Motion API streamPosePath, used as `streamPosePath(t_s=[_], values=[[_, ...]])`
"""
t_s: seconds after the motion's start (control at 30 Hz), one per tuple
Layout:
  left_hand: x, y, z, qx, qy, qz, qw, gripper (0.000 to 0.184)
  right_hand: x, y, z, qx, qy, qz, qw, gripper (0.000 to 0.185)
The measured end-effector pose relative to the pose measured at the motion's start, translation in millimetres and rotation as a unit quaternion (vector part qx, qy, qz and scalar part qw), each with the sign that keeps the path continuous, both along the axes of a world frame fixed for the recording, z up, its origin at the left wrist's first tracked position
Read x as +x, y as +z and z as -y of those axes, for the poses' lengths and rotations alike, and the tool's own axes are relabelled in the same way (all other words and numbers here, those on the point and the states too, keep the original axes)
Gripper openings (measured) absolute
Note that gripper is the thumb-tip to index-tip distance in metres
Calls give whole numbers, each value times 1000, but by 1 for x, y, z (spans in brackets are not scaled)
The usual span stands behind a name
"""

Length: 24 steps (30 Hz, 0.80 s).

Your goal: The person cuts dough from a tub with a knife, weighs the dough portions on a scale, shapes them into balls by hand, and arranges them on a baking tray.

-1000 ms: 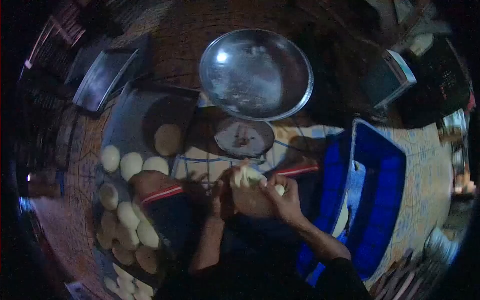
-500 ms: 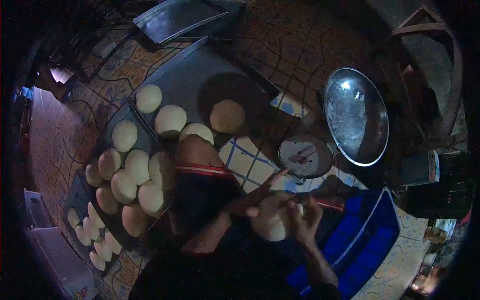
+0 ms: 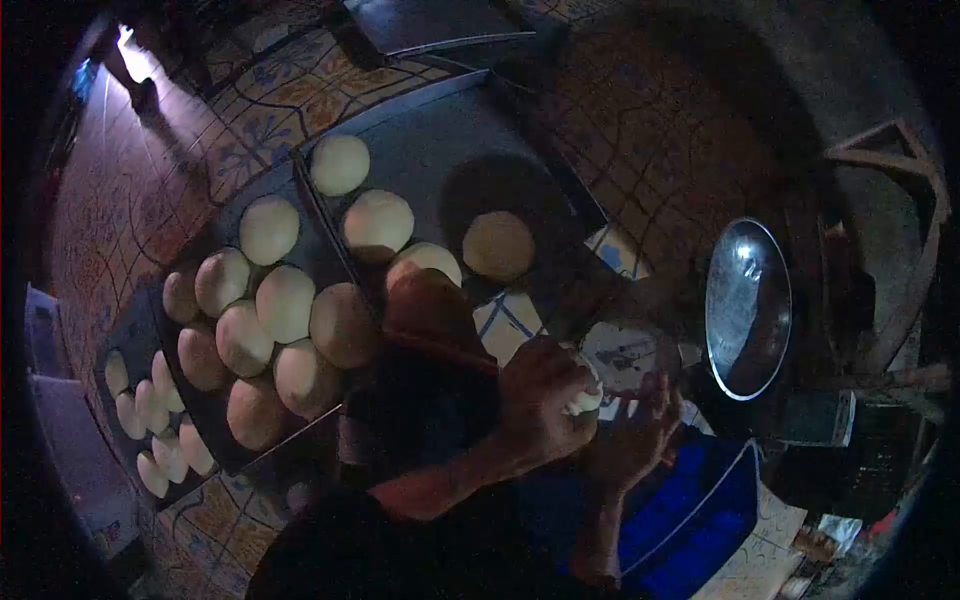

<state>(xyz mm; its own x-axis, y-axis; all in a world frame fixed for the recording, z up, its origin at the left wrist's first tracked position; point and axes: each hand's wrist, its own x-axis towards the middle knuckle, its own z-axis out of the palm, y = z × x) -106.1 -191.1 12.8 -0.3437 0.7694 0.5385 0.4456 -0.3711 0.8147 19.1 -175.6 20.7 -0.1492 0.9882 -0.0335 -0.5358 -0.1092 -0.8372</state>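
My left hand (image 3: 540, 400) is closed around a lump of pale dough (image 3: 585, 398), most of it hidden by the fingers. Just right of it, my right hand (image 3: 635, 435) has its fingers stretched out and holds nothing I can see. Both hands are in front of a small round pan (image 3: 630, 358) with a whitish, dark-smeared inside. Smooth dough balls (image 3: 285, 303) sit in rows on a dark tray (image 3: 335, 235) to the left. A lone dough ball (image 3: 498, 246) rests on the neighbouring tray (image 3: 450, 120).
A shiny metal basin (image 3: 748, 310) stands at the right. Below my right hand lies something blue (image 3: 690, 510) with a pale edge line. Smaller-looking dough balls (image 3: 152, 405) are on a tray at far left. A wooden frame (image 3: 900, 240) stands at the right edge.
The dough, a broad round mass between both hands before, is now mostly hidden in my left hand, which has moved up and right. My right hand has opened. The view has shifted.
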Motion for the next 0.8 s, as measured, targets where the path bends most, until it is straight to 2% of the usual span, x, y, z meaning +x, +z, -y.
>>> streamPosePath(t_s=[0.03, 0.07, 0.13, 0.17, 0.23, 0.27, 0.3, 0.33, 0.37, 0.4, 0.43, 0.47, 0.5, 0.53, 0.57, 0.6, 0.63, 0.67, 0.7, 0.73, 0.77, 0.8], values=[[-8, 1, -4, 10, 6, 87, 996, 23, -5, -7, -3, -25, 5, 58, 998, 59], [-13, 0, -7, 32, -3, 94, 995, 19, -10, -20, -7, -19, 14, 49, 999, 59], [-40, 21, -10, 39, -31, 67, 996, 19, -37, -33, -13, -37, 79, 234, 968, 67], [-52, 35, -10, 36, -62, 59, 996, 20, -51, -24, -24, -91, 152, -108, 978, 60], [-77, 37, 10, 56, 83, -105, 989, 39, -85, 7, -46, -157, 159, -180, 958, 50], [-88, 29, 23, 54, 134, -200, 969, 45, -107, 13, -64, -118, 118, -122, 978, 45], [-100, 35, 25, 62, 122, -209, 968, 45, -129, 16, -78, -81, 69, -61, 992, 40], [-107, 46, 27, 154, 148, -51, 976, 49, -146, 9, -94, 38, 67, 124, 989, 42], [-111, 57, 29, 235, 169, 114, 951, 54, -159, 2, -109, 151, 62, 308, 937, 45], [-111, 63, 29, 305, 185, 278, 892, 59, -156, 7, -128, 177, 234, 350, 890, 46], [-107, 59, 30, 307, 177, 277, 893, 59, -150, 10, -142, 199, 397, 381, 811, 46], [-101, 46, 33, 261, 168, 311, 898, 59, -160, -16, -135, 199, 392, 381, 813, 46], [-98, 31, 33, 216, 163, 344, 899, 60, -181, -62, -118, 252, 240, 401, 847, 48], [-99, 19, 24, 198, 165, 279, 925, 61, -191, -88, -105, 299, 83, 407, 859, 49], [-98, 7, 17, 200, 166, 278, 925, 61, -179, -75, -96, 214, 68, 360, 905, 52], [-92, -4, 13, 149, 137, 242, 949, 62, -159, -59, -86, 122, 53, 311, 941, 54], [-83, -13, 12, 94, 104, 205, 969, 62, -131, -64, -81, 39, 185, 170, 967, 59], [-70, -12, 9, 88, 97, 208, 969, 62, -105, -69, -72, -47, 301, 18, 952, 64], [-52, -9, 5, 14, 61, 261, 963, 65, -91, -51, -53, -53, 288, 19, 956, 64], [-33, -7, 1, -61, 21, 312, 948, 68, -75, -29, -33, 30, 291, 114, 949, 64], [-10, -15, 0, -69, -3, 315, 947, 68, -60, -16, -23, 111, 285, 213, 928, 64], [17, -28, 3, -120, -89, 410, 900, 67, -42, -19, -23, 101, 256, 221, 936, 64]])
